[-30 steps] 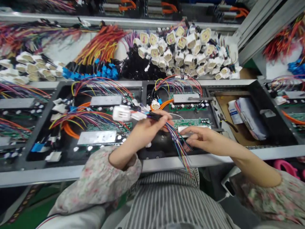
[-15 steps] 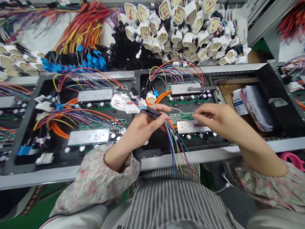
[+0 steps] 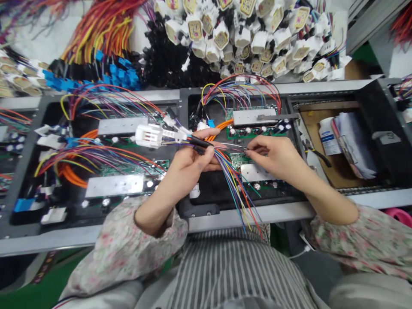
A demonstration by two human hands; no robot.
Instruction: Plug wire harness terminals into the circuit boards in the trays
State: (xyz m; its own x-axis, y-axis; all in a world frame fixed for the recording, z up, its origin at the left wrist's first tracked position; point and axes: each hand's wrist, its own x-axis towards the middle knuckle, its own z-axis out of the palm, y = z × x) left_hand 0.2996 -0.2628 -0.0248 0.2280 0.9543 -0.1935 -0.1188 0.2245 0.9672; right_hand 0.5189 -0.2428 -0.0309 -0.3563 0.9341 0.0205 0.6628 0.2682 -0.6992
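Note:
My left hand (image 3: 193, 165) is closed around a wiring harness (image 3: 202, 141) at its black sleeve. White plug connectors (image 3: 149, 136) stick out to the left of that hand, and loose coloured wires (image 3: 240, 193) fan down to the right over the tray edge. With thumb and fingertips, my right hand (image 3: 265, 152) pinches the ends of thin wires (image 3: 230, 146), one pale and one dark, that run across from the harness. Just below the right fingertips lies a green circuit board (image 3: 238, 159) with a silver heat sink (image 3: 255, 172), partly covered by the hand and wires.
Another board with a heat sink (image 3: 254, 116) and arched wires sits behind. To the left, a black tray (image 3: 19, 171) holds two wired boards. Pliers (image 3: 317, 154), a white bottle (image 3: 330, 136) and papers (image 3: 357, 146) lie right. Heaped white connectors (image 3: 257, 43) line the back.
My right hand has moved left and slightly up, closer to my left hand, and now pinches wires drawn out from the harness. The harness has shifted left; the pliers have come into sight.

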